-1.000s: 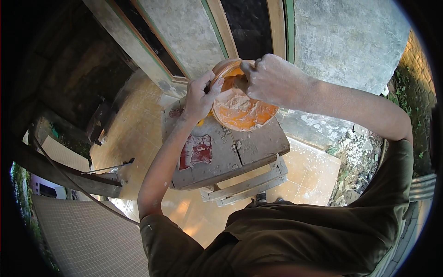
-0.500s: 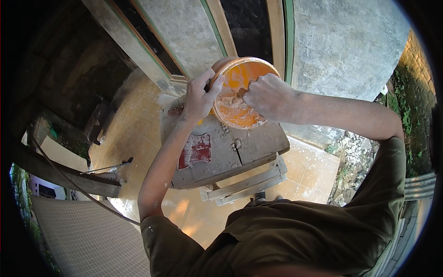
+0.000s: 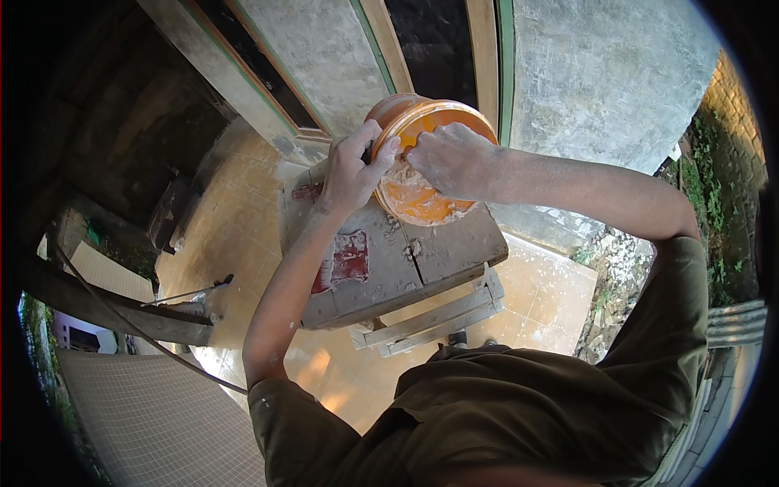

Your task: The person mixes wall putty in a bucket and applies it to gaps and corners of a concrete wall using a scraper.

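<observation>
An orange bucket point(image 3: 422, 214) lies tipped on the wooden bench point(image 3: 389, 280), its mouth turned toward me. Pale wet paste point(image 3: 399, 177) smears its inner wall. My left hand point(image 3: 354, 172) is closed on the bucket's left rim, thumb over the edge. Inside the mouth, my right hand point(image 3: 454, 161) makes a dusty fist against the paste; whatever it grips is hidden behind the fingers. A flat red spreader-like piece point(image 3: 350, 258), smeared with white, rests on the bench beside my left forearm.
Behind the bench stand a grey plastered wall point(image 3: 600, 89) and wooden frames edged in green point(image 3: 484, 65). Crumbs of paste point(image 3: 415, 246) dot the bench top. Tan floor tiles point(image 3: 544, 300) lie below, with rubble point(image 3: 617, 268) at the right and a long-handled tool point(image 3: 191, 294) at the left.
My right fist has shifted left and slightly up inside the bucket, nearer to my left hand. The left hand keeps its hold on the rim.
</observation>
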The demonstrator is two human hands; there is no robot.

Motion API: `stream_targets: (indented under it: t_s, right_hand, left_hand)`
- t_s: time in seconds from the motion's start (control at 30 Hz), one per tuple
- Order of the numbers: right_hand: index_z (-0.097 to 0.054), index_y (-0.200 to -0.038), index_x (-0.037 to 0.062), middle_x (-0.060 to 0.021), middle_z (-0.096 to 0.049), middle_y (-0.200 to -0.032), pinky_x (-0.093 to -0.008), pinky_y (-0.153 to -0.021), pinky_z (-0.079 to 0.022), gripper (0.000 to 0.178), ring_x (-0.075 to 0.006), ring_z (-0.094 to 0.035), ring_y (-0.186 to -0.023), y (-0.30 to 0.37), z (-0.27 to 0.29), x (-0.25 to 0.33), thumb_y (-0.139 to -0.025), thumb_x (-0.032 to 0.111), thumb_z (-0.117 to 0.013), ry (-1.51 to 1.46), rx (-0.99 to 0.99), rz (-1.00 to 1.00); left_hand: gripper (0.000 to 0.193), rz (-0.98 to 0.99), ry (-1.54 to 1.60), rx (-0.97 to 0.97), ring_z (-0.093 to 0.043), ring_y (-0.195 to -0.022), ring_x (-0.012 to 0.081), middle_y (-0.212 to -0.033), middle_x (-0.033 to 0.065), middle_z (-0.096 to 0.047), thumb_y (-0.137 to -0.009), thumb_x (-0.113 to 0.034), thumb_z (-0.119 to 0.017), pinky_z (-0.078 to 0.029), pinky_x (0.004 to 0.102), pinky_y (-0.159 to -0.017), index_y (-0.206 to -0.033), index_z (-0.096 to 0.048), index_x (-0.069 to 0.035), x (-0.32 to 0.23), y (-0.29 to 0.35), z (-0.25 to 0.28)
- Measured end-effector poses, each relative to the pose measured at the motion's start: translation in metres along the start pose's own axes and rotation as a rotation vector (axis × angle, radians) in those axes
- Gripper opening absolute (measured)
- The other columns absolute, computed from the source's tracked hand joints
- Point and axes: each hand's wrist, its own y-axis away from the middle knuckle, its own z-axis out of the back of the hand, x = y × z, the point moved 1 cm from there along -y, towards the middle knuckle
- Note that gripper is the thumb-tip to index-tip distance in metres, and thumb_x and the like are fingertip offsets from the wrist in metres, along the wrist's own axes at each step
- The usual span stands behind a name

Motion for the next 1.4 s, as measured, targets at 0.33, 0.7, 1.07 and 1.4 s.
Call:
stream_targets:
  t_s: [0.33, 0.7, 1.07, 1.4]
  right_hand:
    - [-0.063, -0.107, 0.0021, -0.0106, -0.065, -0.093, -0.0257, -0.063, -0.053, 0.026, -0.0141, -0.064, -0.079, 0.016, 0.012, 0.018, -0.084, 0.013, -0.066, 0.433, 0.061, 0.081]
    - [-0.068, -0.098, 0.0073, -0.0080, -0.067, -0.097, -0.0237, -0.067, -0.052, 0.021, -0.0145, -0.064, -0.080, -0.011, 0.004, 0.026, -0.082, 0.020, -0.068, 0.646, -0.040, 0.191]
    - [-0.070, -0.099, 0.0091, -0.0055, -0.070, -0.091, -0.0270, -0.074, -0.055, 0.021, -0.0147, -0.068, -0.082, -0.010, 0.032, -0.013, -0.079, 0.018, -0.071, 0.362, 0.024, 0.134]
    - [-0.066, -0.105, 0.0009, -0.0090, -0.066, -0.093, -0.0202, -0.055, -0.047, 0.027, -0.0088, -0.059, -0.070, 0.016, 0.021, 0.048, -0.083, 0.015, -0.063, 0.762, 0.131, 0.303]
  left_hand:
    - [0.027, 0.089, 0.093, -0.168, -0.032, -0.058, 0.0066, -0.061, -0.0011, -0.037, -0.094, -0.019, -0.055, -0.030, 0.0256, -0.051, -0.075, -0.047, -0.001, 0.020, -0.001, 0.008]
    - [0.027, 0.126, 0.098, -0.191, -0.034, -0.057, 0.0073, -0.059, -0.0002, -0.038, -0.093, -0.021, -0.055, -0.031, 0.0265, -0.051, -0.078, -0.050, 0.001, 0.016, -0.008, 0.006]
    - [0.023, 0.004, 0.020, -0.139, -0.036, -0.056, 0.0077, -0.059, 0.0015, -0.041, -0.093, -0.020, -0.054, -0.033, 0.0271, -0.051, -0.084, -0.052, 0.001, 0.026, 0.014, 0.020]
    - [0.029, 0.067, 0.025, -0.187, -0.035, -0.055, 0.0096, -0.058, 0.0037, -0.040, -0.094, -0.022, -0.053, -0.033, 0.0291, -0.050, -0.077, -0.047, 0.001, 0.017, 0.008, 0.012]
